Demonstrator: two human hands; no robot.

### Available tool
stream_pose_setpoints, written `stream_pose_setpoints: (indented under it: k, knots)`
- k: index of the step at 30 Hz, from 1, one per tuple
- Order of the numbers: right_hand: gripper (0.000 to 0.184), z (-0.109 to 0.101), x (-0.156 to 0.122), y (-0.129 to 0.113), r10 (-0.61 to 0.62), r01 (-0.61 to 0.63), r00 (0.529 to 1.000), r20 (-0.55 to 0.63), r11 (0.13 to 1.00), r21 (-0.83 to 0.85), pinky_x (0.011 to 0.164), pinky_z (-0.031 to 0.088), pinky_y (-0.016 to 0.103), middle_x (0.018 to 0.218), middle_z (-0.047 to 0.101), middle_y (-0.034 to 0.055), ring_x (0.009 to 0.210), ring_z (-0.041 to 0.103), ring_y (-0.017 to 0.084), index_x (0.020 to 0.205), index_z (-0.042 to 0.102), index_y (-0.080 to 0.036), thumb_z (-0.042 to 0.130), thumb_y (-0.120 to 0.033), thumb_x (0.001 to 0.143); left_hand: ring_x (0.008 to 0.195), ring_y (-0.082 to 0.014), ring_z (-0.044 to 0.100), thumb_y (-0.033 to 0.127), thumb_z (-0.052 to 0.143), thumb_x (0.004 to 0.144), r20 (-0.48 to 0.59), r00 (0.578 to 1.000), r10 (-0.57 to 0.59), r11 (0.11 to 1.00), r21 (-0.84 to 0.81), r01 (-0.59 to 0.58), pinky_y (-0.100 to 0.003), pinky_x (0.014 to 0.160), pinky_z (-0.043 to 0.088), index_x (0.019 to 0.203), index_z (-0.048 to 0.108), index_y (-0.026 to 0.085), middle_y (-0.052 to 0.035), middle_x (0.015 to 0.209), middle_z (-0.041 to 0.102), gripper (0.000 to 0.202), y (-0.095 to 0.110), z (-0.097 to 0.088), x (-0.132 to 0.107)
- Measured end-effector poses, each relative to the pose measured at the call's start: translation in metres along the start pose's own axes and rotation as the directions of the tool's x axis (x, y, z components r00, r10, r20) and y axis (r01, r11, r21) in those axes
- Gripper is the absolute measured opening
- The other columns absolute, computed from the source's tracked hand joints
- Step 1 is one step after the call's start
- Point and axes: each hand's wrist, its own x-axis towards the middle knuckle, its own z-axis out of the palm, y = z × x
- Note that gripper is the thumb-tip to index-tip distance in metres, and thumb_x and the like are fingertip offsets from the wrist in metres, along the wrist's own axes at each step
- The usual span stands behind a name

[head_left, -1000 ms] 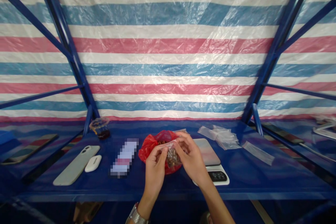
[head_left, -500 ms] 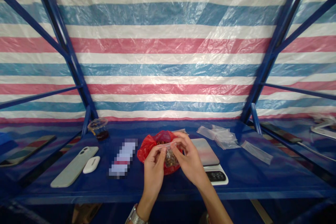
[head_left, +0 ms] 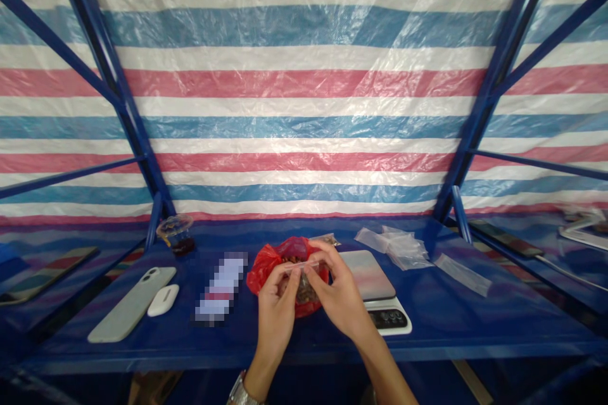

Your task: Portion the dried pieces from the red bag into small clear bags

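Both my hands pinch the top edge of a small clear plastic bag (head_left: 304, 281) holding brown pieces. My left hand (head_left: 276, 310) grips its left end and my right hand (head_left: 338, 294) grips its right end, fingers pressed along the strip. They hold it just above the blue table, in front of an open red plastic bag (head_left: 266, 259) with more brown pieces inside. A small digital scale (head_left: 375, 285) sits right beside my right hand.
On the blue table (head_left: 451, 323) lie a white phone (head_left: 130, 304) face down, a small white case (head_left: 163, 299), a blurred card (head_left: 221, 288), a plastic cup (head_left: 175, 234) at the back left, and loose clear bags (head_left: 403, 247) to the right. Blue frame posts rise behind.
My hands have stayed on the small bag's top edge, fingers shifting slightly along it. The view has drifted a little to the right.
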Motion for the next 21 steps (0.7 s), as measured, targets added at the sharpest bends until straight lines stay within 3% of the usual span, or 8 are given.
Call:
stream_pose_setpoints:
  k: [4, 10, 16, 21]
  knots:
    - [0.032, 0.0005, -0.0005, -0.0023, 0.017, -0.017, 1.0, -0.015, 1.0, 0.009, 0.096, 0.049, 0.031, 0.097, 0.068, 0.0002, 0.095, 0.066, 0.017, 0.124, 0.057, -0.026, 0.065, -0.033, 0.094, 0.091, -0.0224, 0.074, 0.048, 0.07, 0.09, 0.018, 1.0, -0.01, 1.0, -0.029, 0.01, -0.033, 0.085, 0.06, 0.097, 0.075, 0.019, -0.0081, 0.099, 0.078, 0.03, -0.001, -0.0005, 0.0]
    - [0.042, 0.0015, -0.0003, -0.006, 0.02, -0.022, 0.999, 0.033, 0.997, 0.069, 0.094, 0.05, 0.032, 0.099, 0.067, 0.0013, 0.096, 0.065, 0.018, 0.133, 0.053, -0.026, 0.066, -0.035, 0.094, 0.092, -0.0222, 0.074, 0.046, 0.072, 0.088, 0.018, 1.0, -0.014, 0.999, -0.044, 0.015, -0.032, 0.086, 0.059, 0.096, 0.075, 0.018, -0.008, 0.1, 0.078, 0.029, 0.0011, -0.0006, 0.0003]
    - [0.031, 0.0002, -0.0001, -0.0042, 0.009, -0.009, 1.0, 0.018, 0.999, 0.05, 0.092, 0.05, 0.031, 0.097, 0.066, 0.0009, 0.094, 0.065, 0.018, 0.124, 0.057, -0.026, 0.065, -0.034, 0.095, 0.093, -0.0237, 0.075, 0.047, 0.073, 0.088, 0.049, 0.999, 0.001, 1.0, -0.009, 0.0, -0.034, 0.088, 0.06, 0.095, 0.077, 0.018, -0.009, 0.099, 0.08, 0.03, 0.003, -0.0039, -0.0004]
    - [0.042, -0.0076, 0.0023, -0.0067, 0.043, -0.048, 0.997, 0.063, 0.995, 0.084, 0.087, 0.051, 0.032, 0.092, 0.069, 0.0, 0.09, 0.067, 0.019, 0.13, 0.057, -0.027, 0.07, -0.036, 0.091, 0.093, -0.0235, 0.076, 0.048, 0.072, 0.088, 0.051, 0.999, -0.016, 1.0, 0.003, 0.016, -0.033, 0.089, 0.06, 0.093, 0.078, 0.018, -0.0097, 0.101, 0.08, 0.032, -0.0013, -0.0039, -0.0009]
